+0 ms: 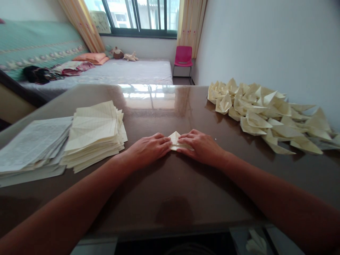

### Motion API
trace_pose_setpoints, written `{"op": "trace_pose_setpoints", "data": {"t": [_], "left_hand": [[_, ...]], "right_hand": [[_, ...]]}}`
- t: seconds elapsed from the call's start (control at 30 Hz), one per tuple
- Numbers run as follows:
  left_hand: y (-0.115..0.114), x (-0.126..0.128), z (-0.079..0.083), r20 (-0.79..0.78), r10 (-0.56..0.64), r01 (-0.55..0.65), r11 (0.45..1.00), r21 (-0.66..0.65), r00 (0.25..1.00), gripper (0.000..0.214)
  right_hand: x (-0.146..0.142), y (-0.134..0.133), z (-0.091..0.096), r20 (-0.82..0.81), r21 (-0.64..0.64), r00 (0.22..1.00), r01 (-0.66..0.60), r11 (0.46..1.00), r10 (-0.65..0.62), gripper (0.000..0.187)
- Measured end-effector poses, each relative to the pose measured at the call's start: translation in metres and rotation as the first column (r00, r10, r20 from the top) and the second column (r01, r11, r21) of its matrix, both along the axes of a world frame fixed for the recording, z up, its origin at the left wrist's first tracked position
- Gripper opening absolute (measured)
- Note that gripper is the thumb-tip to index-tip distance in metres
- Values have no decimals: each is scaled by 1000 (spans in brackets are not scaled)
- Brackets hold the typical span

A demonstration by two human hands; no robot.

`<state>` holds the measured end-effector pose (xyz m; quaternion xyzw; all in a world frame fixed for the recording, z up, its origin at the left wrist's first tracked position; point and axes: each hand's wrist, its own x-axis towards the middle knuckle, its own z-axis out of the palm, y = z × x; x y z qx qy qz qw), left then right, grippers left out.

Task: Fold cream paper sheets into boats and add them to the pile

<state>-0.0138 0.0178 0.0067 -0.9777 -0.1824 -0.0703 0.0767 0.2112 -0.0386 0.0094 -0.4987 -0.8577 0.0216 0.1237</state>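
Observation:
A small cream sheet of folded paper point(174, 138) lies on the brown tabletop in front of me, its pointed top facing away. My left hand point(152, 148) presses its left end with the fingers close together. On the right end, my right hand point(200, 146) grips the paper between fingers and thumb, along the folded lower strip. Both hands cover the ends, so only the middle and the peak show.
Left of my arm sits a stack of cream paper point(92, 131), beside printed sheets point(29, 145). Many folded paper boats point(255, 106) are heaped at the right, near the wall. Beyond the glossy table point(159, 191) stand a bed point(132, 71) and a pink chair point(183, 56).

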Motion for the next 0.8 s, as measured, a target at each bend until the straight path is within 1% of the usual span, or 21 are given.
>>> {"op": "trace_pose_setpoints", "data": {"t": [0.2, 0.37, 0.43, 0.63, 0.73, 0.8], "left_hand": [[3, -4, -1, -13, -51, 51, 999, -9, 999, 30], [7, -6, 0, -17, -70, 69, 996, -56, 997, 31], [8, -6, 0, -23, -71, 69, 996, -57, 997, 30], [2, -6, 0, -63, -48, 50, 999, 21, 997, 26], [-3, -2, 0, -80, -34, 39, 997, 63, 996, 26], [-4, 2, -2, -56, -11, 16, 996, 84, 998, 26]], "right_hand": [[-2, 0, -1, 13, 11, 1000, 9, 1000, -10, 45], [0, 1, -2, 17, 12, 1000, 9, 1000, -9, 36], [0, 1, -3, 13, 12, 1000, 15, 1000, -15, 36], [-5, -1, -1, 48, 9, 998, 37, 999, -38, 45], [-11, -3, -1, 99, 46, 992, 67, 997, -72, 50], [-14, -3, -1, 122, 76, 989, 73, 994, -81, 52]]}}
